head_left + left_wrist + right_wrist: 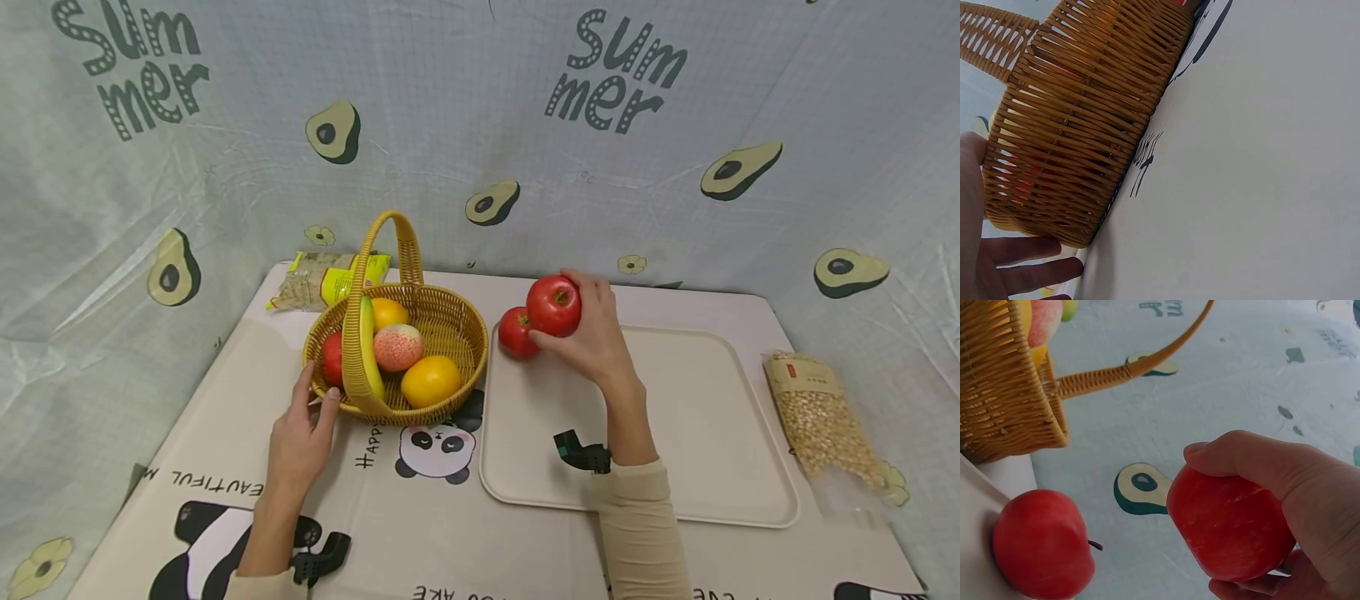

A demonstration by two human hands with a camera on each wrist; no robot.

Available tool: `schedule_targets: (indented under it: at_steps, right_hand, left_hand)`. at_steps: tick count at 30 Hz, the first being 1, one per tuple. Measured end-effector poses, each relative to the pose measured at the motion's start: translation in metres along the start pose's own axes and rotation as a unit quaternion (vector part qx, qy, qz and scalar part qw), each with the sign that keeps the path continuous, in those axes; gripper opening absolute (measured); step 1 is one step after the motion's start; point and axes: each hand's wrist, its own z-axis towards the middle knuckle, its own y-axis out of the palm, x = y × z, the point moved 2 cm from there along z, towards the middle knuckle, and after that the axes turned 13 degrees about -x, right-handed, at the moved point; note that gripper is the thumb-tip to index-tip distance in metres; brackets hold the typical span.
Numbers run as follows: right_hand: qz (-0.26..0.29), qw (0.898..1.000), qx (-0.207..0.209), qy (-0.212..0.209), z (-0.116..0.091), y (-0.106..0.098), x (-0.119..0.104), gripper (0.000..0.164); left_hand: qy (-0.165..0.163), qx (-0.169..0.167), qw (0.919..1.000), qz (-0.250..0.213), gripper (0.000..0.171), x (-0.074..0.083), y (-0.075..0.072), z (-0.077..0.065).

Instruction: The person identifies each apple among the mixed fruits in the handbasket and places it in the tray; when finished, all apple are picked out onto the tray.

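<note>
One apple [553, 306] fills clamped right fingers [588, 284], left fingers [1041, 275] parted; head view adds grain [821, 421].

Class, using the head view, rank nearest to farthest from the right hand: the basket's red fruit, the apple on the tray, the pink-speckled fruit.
1. Apple on the tray, left of the right hand.
2. Pink-speckled fruit, inside the basket.
3. Red fruit, at the basket's left.

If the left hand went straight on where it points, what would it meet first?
Most likely the wicker basket: the left hand is right at its side, though depth leaves exact contact unclear.
</note>
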Motion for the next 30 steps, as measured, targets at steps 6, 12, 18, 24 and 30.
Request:
schedule_targets:
  at_steps: [6,12,18,24,30]
  right_hand:
    - [0.001,1.0,0.004,0.004,-0.001,-0.003,0.002,0.088]
    - [0.004,1.0,0.013,0.006,-0.002,-0.008,0.005,0.088]
    - [0.008,1.0,0.012,0.012,-0.003,-0.011,0.008,0.088]
    - [0.005,1.0,0.018,0.019,-0.004,-0.014,0.009,0.088]
    - [0.011,1.0,0.02,0.021,-0.004,-0.015,0.008,0.088]
  left_hand:
    - [-0.003,-0.002,1.0,-0.002,0.065,0.0,0.0,0.001]
    - [-0.002,0.002,1.0,-0.001,0.065,-0.002,0.001,0.0]
    - [-0.004,0.002,1.0,-0.002,0.065,-0.002,0.002,0.001]
    - [0.0,0.002,1.0,-0.001,0.064,-0.001,0.001,0.001]
    - [-0.006,-0.005,1.0,-0.002,0.065,0.001,0.0,0.001]
